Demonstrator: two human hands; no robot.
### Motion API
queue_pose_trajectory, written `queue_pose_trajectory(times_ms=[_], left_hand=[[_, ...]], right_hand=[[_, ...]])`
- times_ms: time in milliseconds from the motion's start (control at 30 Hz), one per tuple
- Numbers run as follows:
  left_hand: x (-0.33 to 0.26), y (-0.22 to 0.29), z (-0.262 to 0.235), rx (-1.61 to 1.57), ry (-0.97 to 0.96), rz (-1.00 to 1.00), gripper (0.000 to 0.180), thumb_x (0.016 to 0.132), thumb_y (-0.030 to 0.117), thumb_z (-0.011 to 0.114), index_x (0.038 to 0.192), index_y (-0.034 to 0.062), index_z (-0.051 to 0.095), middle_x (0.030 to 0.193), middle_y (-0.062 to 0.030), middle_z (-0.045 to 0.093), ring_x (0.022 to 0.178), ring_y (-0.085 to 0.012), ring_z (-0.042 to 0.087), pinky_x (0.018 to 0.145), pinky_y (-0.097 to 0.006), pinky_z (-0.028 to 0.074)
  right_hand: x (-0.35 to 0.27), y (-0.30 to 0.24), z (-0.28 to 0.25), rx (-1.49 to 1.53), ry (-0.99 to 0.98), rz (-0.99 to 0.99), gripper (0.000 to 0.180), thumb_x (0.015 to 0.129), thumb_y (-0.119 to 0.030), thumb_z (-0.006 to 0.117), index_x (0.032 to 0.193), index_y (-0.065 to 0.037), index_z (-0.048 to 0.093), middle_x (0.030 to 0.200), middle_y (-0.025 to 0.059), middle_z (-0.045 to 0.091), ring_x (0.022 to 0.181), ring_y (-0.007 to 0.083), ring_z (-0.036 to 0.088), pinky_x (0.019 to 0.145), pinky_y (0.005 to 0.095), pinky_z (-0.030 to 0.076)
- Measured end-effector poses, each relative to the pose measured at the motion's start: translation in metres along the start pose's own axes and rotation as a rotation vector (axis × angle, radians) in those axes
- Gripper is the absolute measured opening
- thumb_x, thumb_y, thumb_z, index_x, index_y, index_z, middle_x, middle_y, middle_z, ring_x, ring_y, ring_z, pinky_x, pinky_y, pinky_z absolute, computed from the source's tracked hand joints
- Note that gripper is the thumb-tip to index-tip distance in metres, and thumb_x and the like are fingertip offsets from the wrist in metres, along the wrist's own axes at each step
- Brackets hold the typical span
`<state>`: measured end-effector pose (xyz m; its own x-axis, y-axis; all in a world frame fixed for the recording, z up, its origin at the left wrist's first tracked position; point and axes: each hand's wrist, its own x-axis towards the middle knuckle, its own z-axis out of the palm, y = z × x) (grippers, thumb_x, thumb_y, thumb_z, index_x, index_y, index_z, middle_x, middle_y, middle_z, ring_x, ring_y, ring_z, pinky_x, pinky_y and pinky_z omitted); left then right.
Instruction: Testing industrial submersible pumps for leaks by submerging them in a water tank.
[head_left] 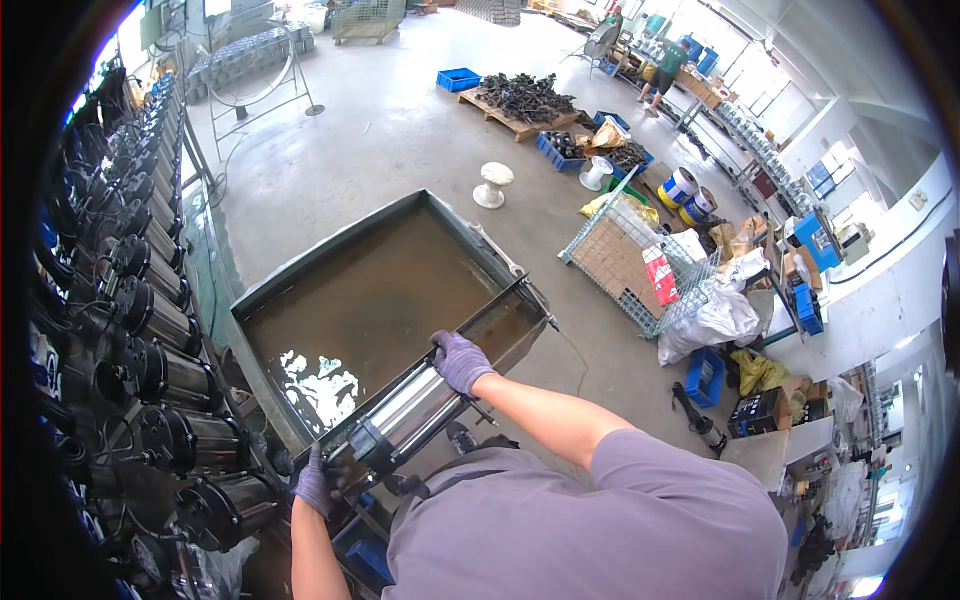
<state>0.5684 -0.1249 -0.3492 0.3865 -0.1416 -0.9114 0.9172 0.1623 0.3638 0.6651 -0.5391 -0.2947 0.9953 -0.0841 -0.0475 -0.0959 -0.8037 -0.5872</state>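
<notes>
Bright, crowded workshop with smooth grey floor point(360, 130); steel cylinder point(412, 402) along the near side of a water tank point(332, 249).

At left, shiny, black-capped motors point(150, 310) in a packed row; next, purple-gloved left hand point(313, 485) at the cylinder's dark lower end, grip impossible to tell; in the straight-sided tank, murky brown water point(370, 280); on the cylinder's upper end, gloved right hand point(460, 362), closed around it. Beyond, waisted white spool point(493, 186), wooden pallet point(500, 120) heaped with tangled dark parts point(525, 97), blue crate point(551, 158) of dark round pieces point(566, 146), wire-mesh cage point(636, 308) with brown cardboard point(615, 245).
</notes>
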Motion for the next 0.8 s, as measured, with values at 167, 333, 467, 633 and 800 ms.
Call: queue_pose_trajectory(times_ms=[167,333,467,633,800], left_hand=[[0.015,-0.023,-0.004,-0.149,-0.089,0.309,0.042,0.099,0.049,0.068,0.104,0.0073,0.065,0.082,-0.0077,0.068,0.06,-0.0156,0.058,0.047,-0.033,0.046],[0.022,-0.039,-0.008,0.475,0.077,1.012,0.038,0.099,0.04,0.07,0.113,0.0047,0.066,0.083,-0.0068,0.065,0.065,-0.0141,0.057,0.06,-0.032,0.05],[-0.017,-0.009,-0.005,0.645,0.088,0.596,0.039,0.095,0.037,0.077,0.109,0.0012,0.069,0.083,-0.0059,0.068,0.071,-0.0135,0.061,0.064,-0.033,0.052],[-0.019,0.0,-0.008,0.702,0.083,0.406,0.039,0.091,0.036,0.081,0.1,-0.0004,0.072,0.08,-0.0066,0.07,0.071,-0.0144,0.063,0.066,-0.034,0.053],[0.0,-0.035,-0.003,0.85,0.4,0.903,0.035,0.082,0.024,0.086,0.099,-0.0015,0.068,0.086,-0.0192,0.074,0.072,-0.0311,0.07,0.072,-0.039,0.054]], right_hand=[[0.0,-0.004,0.002,-0.014,-0.011,0.008,0.03,0.097,-0.018,0.057,0.125,-0.01,0.065,0.121,0.0226,0.068,0.11,0.0434,0.066,0.096,0.0503,0.053],[-0.002,-0.009,0.0,-0.009,-0.03,0.034,0.03,0.097,-0.019,0.057,0.125,-0.01,0.065,0.122,0.0229,0.068,0.111,0.0436,0.065,0.097,0.0504,0.053],[0.0,-0.005,0.0,-0.008,-0.03,0.024,0.031,0.096,-0.019,0.058,0.125,-0.01,0.064,0.122,0.0231,0.068,0.111,0.0436,0.065,0.098,0.0502,0.053],[0.0,-0.003,0.002,0.0,-0.023,0.015,0.031,0.096,-0.018,0.058,0.126,-0.01,0.064,0.122,0.0227,0.068,0.111,0.0431,0.065,0.098,0.0501,0.053],[-0.002,-0.004,0.004,-0.001,-0.031,0.022,0.031,0.096,-0.018,0.058,0.126,-0.011,0.063,0.122,0.0223,0.068,0.112,0.0431,0.065,0.098,0.0502,0.053]])
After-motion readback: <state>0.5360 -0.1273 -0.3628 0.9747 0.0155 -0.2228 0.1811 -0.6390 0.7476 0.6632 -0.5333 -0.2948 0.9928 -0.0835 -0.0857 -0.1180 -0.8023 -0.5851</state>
